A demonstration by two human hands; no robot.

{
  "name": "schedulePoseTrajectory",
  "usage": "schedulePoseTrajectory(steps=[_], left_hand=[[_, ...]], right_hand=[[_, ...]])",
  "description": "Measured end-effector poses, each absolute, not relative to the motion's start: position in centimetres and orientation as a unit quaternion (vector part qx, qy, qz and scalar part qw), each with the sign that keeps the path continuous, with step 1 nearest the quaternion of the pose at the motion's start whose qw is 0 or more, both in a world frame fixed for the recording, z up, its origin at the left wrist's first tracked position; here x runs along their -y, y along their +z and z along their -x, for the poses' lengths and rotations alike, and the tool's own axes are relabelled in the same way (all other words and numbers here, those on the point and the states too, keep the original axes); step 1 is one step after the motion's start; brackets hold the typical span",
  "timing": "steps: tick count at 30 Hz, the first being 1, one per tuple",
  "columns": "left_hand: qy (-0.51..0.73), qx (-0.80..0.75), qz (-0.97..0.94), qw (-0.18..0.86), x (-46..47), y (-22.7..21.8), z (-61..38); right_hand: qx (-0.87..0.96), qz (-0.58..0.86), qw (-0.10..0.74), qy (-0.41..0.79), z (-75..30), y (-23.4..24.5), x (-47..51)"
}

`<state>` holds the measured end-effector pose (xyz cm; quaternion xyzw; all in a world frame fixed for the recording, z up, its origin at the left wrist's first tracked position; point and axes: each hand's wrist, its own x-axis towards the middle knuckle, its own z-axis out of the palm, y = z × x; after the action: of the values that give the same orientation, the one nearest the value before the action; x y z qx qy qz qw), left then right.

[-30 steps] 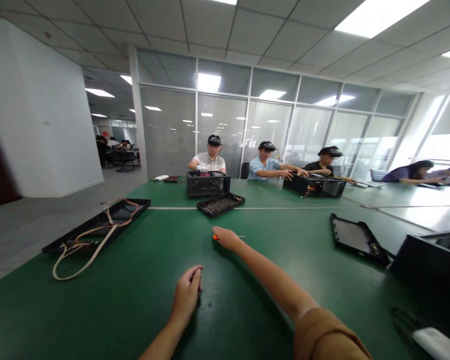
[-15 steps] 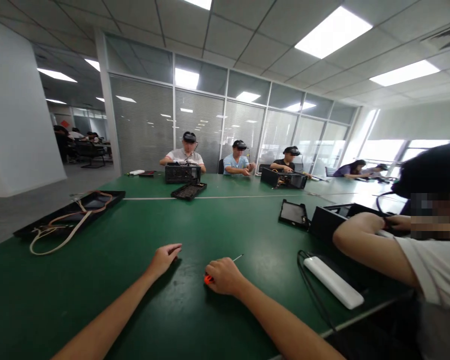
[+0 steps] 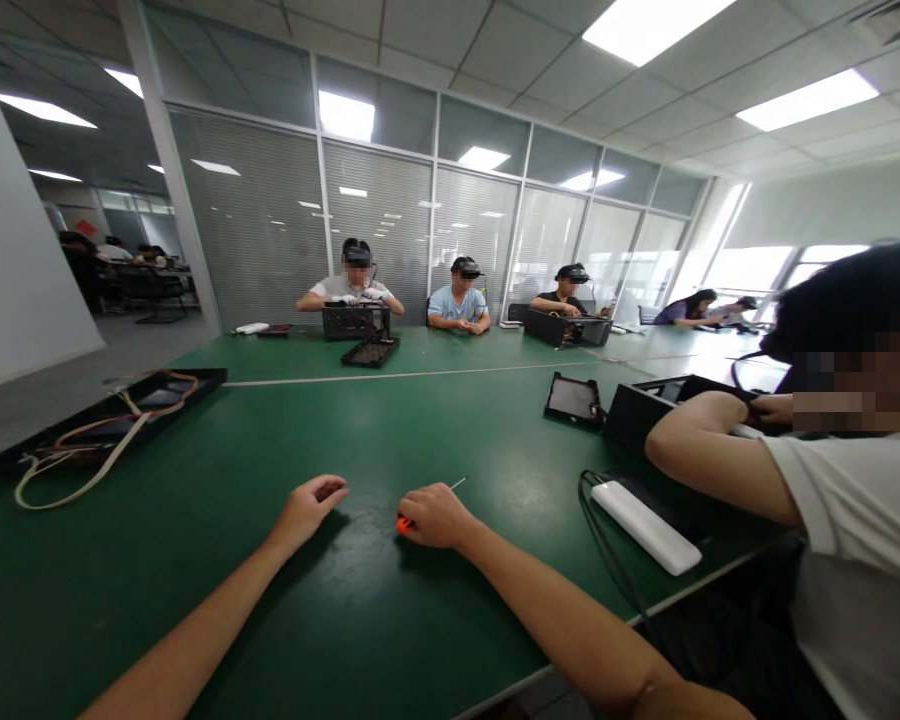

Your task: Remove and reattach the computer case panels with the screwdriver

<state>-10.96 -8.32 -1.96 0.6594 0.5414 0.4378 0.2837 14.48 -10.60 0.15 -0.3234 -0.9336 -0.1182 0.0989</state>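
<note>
1. Right hand [image 3: 436,514] first: I have it closed around a screwdriver [image 3: 403,524], thumb and fingers wrapped over the handle. Left hand [image 3: 311,508] is loosely curled near it, to its left; I cannot tell whether anything sits inside.
2. Both hands are low over the green bench [image 3: 330,620], which spreads across most of my view; I cannot make out whether they touch it.
3. At my right, a co-worker [image 3: 847,520] in a pale sleeve leans in, forearm across a case. On the far side I count three more people, one in pale clothing [image 3: 345,290], one in blue [image 3: 460,305], one in black [image 3: 562,298].
4. Near that co-worker's arm is the black case [image 3: 626,418]; two others, a left far case [image 3: 345,321] and a right far case [image 3: 551,328], stand before the people opposite.
5. Well off to my left lies a long black panel [image 3: 195,398], a pale cable [image 3: 114,467] looping over its edge. A smaller panel [image 3: 572,398] lies just beside the near case.
6. Between my right arm and the co-worker is a white bar [image 3: 645,525], with a dark cord alongside.
7. Smallest, the screwdriver: orange handle end showing at the left of the fist, thin shaft pointing away to the right.
</note>
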Motion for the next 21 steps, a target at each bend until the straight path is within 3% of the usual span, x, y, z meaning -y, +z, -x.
schedulePoseTrajectory(steps=[21], left_hand=[[0.414,-0.537,-0.672,0.300,8.4,-1.5,11.1]], right_hand=[[0.934,0.324,0.104,-0.110,-14.2,-0.4,9.4]])
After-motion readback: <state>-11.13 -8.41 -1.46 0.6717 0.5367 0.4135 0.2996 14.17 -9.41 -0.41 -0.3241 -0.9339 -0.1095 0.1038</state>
